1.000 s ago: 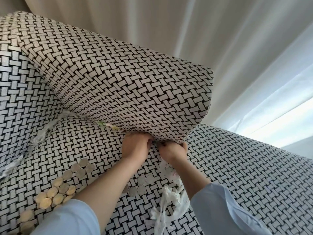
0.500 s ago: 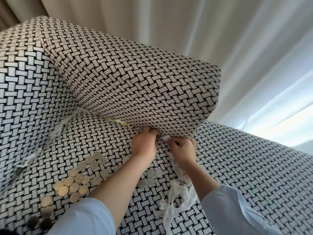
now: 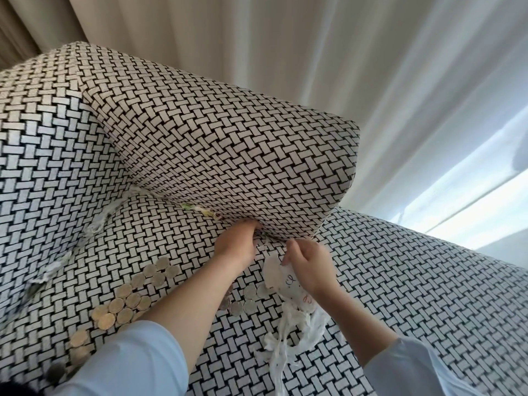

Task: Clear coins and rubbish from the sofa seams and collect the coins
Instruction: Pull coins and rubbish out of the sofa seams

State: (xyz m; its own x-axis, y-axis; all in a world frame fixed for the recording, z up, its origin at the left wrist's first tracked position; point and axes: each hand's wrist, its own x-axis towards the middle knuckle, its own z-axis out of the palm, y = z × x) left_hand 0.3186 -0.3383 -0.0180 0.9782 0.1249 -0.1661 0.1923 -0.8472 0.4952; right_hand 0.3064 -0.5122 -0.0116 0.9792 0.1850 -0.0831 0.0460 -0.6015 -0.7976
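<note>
- Pale curtains (image 3: pixel 314 67) are seen hanging behind a sofa covered in black-and-white basket-weave fabric, with daylight let in at the right.
- The seat (image 3: pixel 414 295) is viewed from above. A back cushion (image 3: pixel 228 155) in the same fabric is set on it, and a seam is formed where its lower edge meets the seat.
- The left hand (image 3: pixel 237 248) is laid at that seam with its fingertips pushed under the cushion's edge and hidden. Whether anything is gripped there cannot be told.
- The right hand (image 3: pixel 311 267) is held just beside it, in front of the seam. The top of a bunch of torn white strips (image 3: pixel 288 335) is pinched in its curled fingers, and the rest is trailed down across the seat. Printed marks are seen on the upper piece.
- A greenish-yellow wrapper (image 3: pixel 200 210) is wedged in the seam, left of the left hand.
- Frayed white shreds (image 3: pixel 100 221) are lodged in the side seam at the far left.
- Gold coins (image 3: pixel 123 307) are spread in a loose line on the seat, left of the left forearm.
- Silver coins (image 3: pixel 251 305) are laid between the two forearms, next to the strips.
- Light blue sleeves (image 3: pixel 137 358) are worn on both arms.
</note>
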